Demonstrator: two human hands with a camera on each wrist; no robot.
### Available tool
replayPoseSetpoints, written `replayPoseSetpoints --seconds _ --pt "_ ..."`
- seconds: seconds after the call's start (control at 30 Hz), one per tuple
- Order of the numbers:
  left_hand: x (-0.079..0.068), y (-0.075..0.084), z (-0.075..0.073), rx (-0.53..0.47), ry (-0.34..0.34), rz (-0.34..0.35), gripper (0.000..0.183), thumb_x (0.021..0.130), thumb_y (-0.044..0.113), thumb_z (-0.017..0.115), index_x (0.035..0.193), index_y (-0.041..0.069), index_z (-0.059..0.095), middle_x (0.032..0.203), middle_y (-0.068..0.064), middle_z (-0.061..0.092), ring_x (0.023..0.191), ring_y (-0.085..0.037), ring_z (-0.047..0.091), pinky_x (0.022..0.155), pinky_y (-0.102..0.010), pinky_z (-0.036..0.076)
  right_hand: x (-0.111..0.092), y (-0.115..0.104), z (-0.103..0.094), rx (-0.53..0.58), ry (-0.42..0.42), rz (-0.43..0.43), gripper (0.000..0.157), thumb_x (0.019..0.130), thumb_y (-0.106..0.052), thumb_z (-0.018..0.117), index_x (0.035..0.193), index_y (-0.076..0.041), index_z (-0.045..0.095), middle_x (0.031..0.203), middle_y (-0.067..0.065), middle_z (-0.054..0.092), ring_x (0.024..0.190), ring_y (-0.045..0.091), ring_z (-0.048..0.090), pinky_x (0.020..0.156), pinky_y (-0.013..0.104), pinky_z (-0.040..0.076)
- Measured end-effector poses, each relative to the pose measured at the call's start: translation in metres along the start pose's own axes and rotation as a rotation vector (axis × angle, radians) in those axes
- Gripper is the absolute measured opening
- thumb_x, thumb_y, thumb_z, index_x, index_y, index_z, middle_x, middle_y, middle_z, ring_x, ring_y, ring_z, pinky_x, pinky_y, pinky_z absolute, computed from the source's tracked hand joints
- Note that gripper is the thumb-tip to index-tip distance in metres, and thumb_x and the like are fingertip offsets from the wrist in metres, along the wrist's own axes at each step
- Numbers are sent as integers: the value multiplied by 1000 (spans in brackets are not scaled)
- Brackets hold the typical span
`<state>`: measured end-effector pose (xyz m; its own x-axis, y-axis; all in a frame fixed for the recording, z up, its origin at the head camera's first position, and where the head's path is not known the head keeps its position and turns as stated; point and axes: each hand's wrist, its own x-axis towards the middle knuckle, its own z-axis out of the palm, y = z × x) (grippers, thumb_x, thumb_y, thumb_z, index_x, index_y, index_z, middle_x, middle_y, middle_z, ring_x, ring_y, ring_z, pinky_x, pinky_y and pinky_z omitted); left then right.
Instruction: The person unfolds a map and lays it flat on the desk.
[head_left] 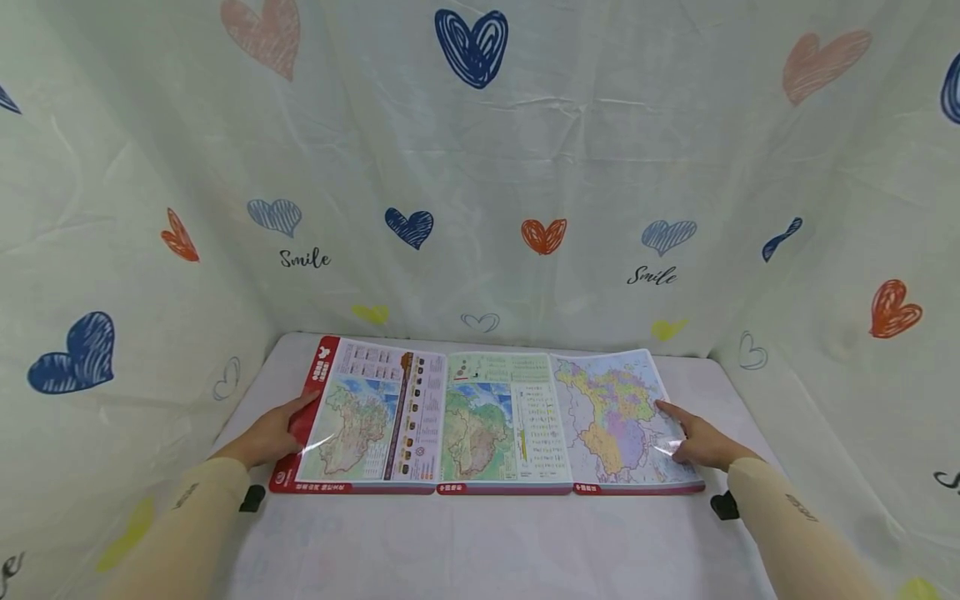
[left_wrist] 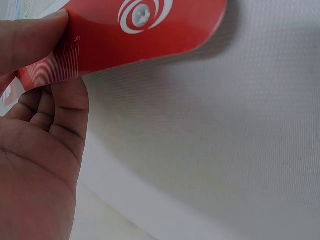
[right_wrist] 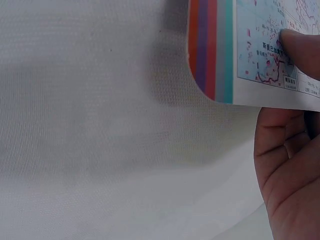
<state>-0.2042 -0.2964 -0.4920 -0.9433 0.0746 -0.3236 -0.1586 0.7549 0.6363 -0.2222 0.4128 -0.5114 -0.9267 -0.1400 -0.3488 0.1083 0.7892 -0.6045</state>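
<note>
A fold-out map (head_left: 480, 433) lies spread in three panels across the white table, with coloured maps and a red left border. At that border, my left hand (head_left: 273, 429) pinches the sheet. In the left wrist view the thumb is on top of the red corner (left_wrist: 150, 45) and the curled fingers are underneath. My right hand (head_left: 701, 437) holds the opposite side edge. The right wrist view has its thumb (right_wrist: 302, 52) on the printed face and its fingers under the striped corner (right_wrist: 212, 55).
The white table (head_left: 480, 550) extends in front of the map. A pale curtain (head_left: 480, 158) with printed hearts and "Smile" lettering hangs behind and along both sides. Small black objects (head_left: 252, 498) show beside each wrist.
</note>
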Motion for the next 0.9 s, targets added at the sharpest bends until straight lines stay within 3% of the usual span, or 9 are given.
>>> replayPoseSetpoints --seconds 0.4,0.57,0.9 --pt "2 -4 0 -6 -6 1 106 76 8 82 158 2 14 132 -37 42 95 -38 59 71 -45 59 4 7 4 2 -13 69 97 78 0 70 159 -6 16 144 37 28 101 36 50 99 64 39" --pt "3 -5 2 -1 -8 0 104 78 6 80 158 3 14 134 -38 40 95 -37 59 71 -44 59 4 7 3 -8 -13 85 96 78 -2 70 158 -6 17 139 38 35 98 34 52 94 61 44" --pt "2 -3 3 5 -6 -8 106 75 2 80 158 3 14 132 -37 42 92 -36 59 71 -46 59 4 3 2 -3 -24 103 95 80 -3 70 159 -7 16 139 38 36 97 33 52 93 56 46"
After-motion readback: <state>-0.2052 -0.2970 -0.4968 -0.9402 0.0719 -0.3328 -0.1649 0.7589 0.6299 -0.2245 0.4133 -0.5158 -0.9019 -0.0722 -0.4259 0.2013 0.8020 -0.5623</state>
